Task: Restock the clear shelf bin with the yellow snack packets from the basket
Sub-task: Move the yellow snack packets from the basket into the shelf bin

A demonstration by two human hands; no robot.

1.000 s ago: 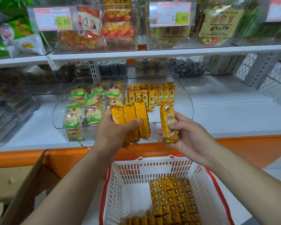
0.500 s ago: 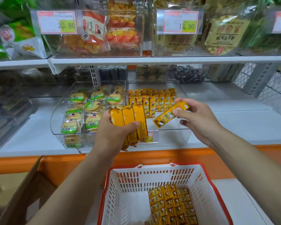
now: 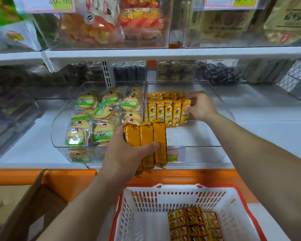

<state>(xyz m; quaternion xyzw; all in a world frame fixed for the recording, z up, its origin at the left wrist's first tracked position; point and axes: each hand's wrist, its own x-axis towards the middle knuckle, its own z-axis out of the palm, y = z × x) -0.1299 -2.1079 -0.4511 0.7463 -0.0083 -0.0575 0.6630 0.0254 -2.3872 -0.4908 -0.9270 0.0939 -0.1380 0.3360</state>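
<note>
My left hand (image 3: pixel 123 157) grips a stack of three yellow snack packets (image 3: pixel 146 136) upright in front of the shelf edge. My right hand (image 3: pixel 201 106) reaches into the clear shelf bin (image 3: pixel 198 136) and holds one yellow packet (image 3: pixel 185 110) at the right end of the front row of packets (image 3: pixel 163 112). A second row stands behind it. The white basket with the red rim (image 3: pixel 146 214) sits below, with several yellow packets (image 3: pixel 195 225) lying in its right half.
A second clear bin (image 3: pixel 63 129) to the left holds green-labelled round biscuits. A cardboard box (image 3: pixel 30 211) stands open at the lower left. The upper shelf (image 3: pixel 163 53) overhangs the bins. An orange ledge (image 3: pixel 189 174) runs under the shelf.
My right hand has carried its single packet from in front of the bin into it, up against the right end of the row. My left hand keeps its stack.
</note>
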